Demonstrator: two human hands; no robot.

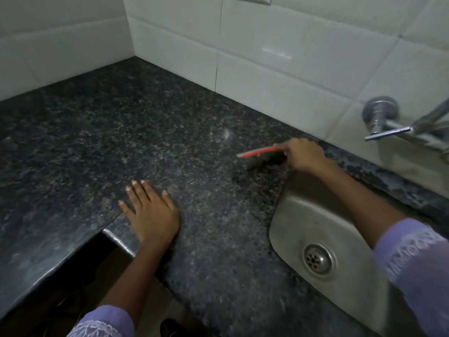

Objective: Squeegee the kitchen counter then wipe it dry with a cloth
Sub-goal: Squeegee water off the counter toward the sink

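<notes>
The dark speckled granite counter [170, 122] is filling the corner under white wall tiles [303, 45], with a steel sink [323, 229] set in at the right. The left hand [151, 210] is lying flat, fingers spread wide, near the front edge. The right hand [305, 154] is gripping a red-edged squeegee [261, 153] against the counter just beside the sink's far corner.

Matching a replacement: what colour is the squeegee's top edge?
Red, on the squeegee in the right hand; head view.
</notes>
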